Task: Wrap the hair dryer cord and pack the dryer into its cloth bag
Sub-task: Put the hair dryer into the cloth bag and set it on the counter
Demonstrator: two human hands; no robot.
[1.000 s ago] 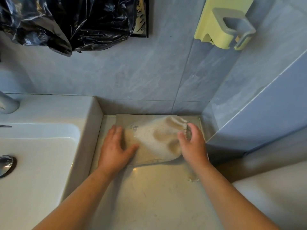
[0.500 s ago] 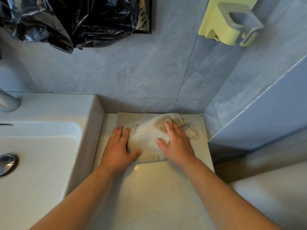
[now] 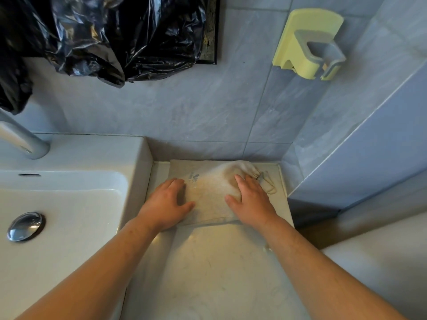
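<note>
- Pressing flat, both your palms lie open on one cloth bag [image 3: 208,192]; neither clamps anything
- Your left hand [image 3: 167,204] covers its left end, your right hand [image 3: 250,199] its bulging right end
- The bag's long axis runs left to right between your hands, on the counter [image 3: 219,273]
- One drawstring [image 3: 269,187] lies just past your right fingers, so that hand is nearer
- The dryer isn't visible; judged inside
</note>
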